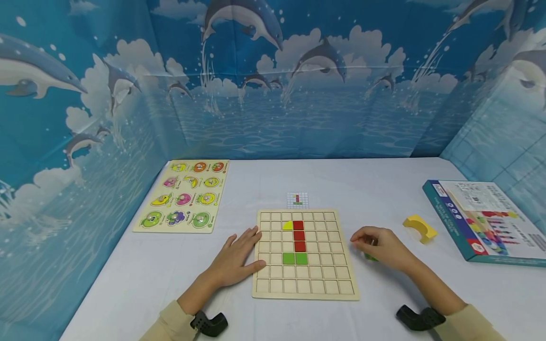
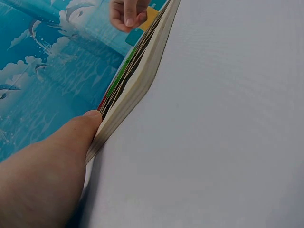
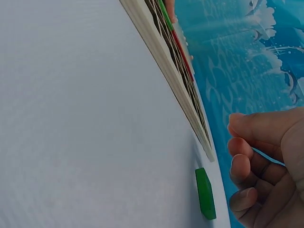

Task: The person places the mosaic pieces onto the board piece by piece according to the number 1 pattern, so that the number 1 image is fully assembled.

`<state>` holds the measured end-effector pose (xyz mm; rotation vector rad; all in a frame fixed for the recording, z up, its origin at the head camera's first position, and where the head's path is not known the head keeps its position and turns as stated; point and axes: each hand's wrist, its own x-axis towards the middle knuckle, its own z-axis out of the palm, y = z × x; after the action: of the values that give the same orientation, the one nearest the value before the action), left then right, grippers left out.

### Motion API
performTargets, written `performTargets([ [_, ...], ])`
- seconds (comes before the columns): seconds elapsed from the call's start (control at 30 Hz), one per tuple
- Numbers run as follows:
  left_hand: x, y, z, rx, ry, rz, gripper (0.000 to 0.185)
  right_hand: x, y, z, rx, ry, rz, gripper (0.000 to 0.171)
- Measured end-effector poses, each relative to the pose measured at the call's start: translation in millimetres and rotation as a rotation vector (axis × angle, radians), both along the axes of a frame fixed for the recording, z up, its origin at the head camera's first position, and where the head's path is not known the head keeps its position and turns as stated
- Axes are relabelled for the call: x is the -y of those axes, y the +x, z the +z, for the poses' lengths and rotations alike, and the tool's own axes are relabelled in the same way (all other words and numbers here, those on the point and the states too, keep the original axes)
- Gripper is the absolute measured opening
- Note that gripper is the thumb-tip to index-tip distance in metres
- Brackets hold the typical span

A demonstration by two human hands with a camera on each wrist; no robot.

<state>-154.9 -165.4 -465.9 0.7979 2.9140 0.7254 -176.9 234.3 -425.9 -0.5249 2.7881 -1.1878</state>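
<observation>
A wooden grid board (image 1: pixel 290 286) lies on the white table. On it, three red squares (image 1: pixel 299 235) form a column, with a yellow curved piece (image 1: pixel 288 226) left of the top one and two green squares (image 1: pixel 295 258) below. My left hand (image 1: pixel 236 259) rests along the board's left edge, fingers extended, thumb (image 2: pixel 88 128) on the rim. Off the board's right side hovers my right hand (image 1: pixel 381 246), fingers loosely bent; nothing shows between thumb and fingers. Beneath it a green block (image 3: pixel 205 194) lies on the table, partly hidden in the head view.
Behind the board lies a small pattern card (image 1: pixel 297 200). A fruit puzzle board (image 1: pixel 181 196) is at the back left. Over on the right are a yellow arch block (image 1: pixel 420 228) and a flat box (image 1: pixel 490 222). A dolphin-print curtain (image 1: pixel 273 118) hangs around the table.
</observation>
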Motion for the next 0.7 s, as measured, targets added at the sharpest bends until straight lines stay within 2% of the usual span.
performTargets([
  [0.3, 1, -0.8, -1.4, -0.006, -0.004, -0.001, 0.078, -16, -3.5, -0.9, 0.028, 0.043, -0.044, 0.010],
  [0.7, 1, -1.2, -1.1, -0.005, -0.013, 0.001, 0.079, -30, -5.8, -2.2, 0.098, 0.034, 0.004, 0.018],
])
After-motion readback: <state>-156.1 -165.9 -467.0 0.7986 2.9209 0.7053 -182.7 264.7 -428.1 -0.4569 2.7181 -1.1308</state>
